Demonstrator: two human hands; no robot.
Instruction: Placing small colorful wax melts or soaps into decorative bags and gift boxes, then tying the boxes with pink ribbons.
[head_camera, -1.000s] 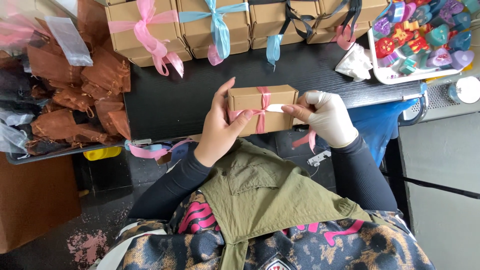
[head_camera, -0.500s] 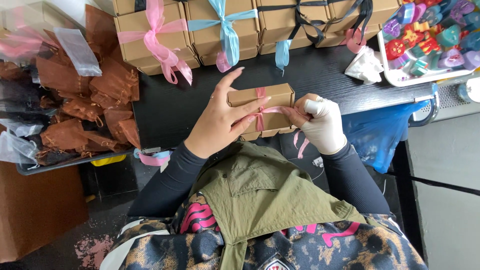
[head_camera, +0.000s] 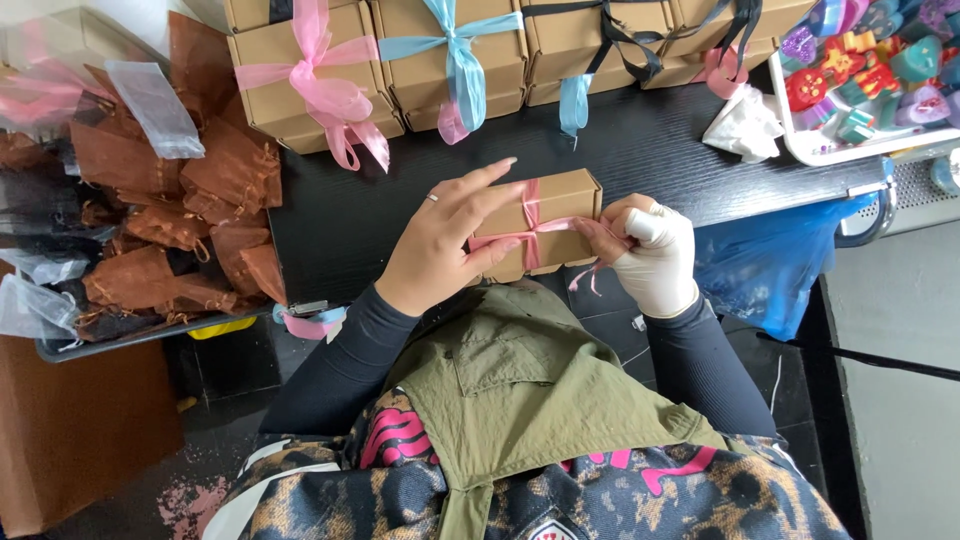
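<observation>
Black table (head_camera: 660, 150): spans the upper middle of the frame.
Heap of brown organza pouches (head_camera: 170, 220): left side, in a dark tray.
Row of finished kraft boxes: along the top edge, tied with a pink bow (head_camera: 325, 95), a light blue bow (head_camera: 460, 60) and black ribbon (head_camera: 625, 35).
White tray of coloured moulded pieces (head_camera: 870, 70): upper right corner.
Blue plastic bag (head_camera: 775, 265): right of centre, hanging below the table edge.
Small kraft box (head_camera: 545, 220): centre of frame, at the table's near edge, wrapped crosswise in pink ribbon (head_camera: 530, 228).
Left hand (head_camera: 445, 240): bare, fingers spread over the box's top and left end, steadying it.
Right hand (head_camera: 655, 250): white-gloved, fingers closed, pinching the ribbon at the box's right end.
</observation>
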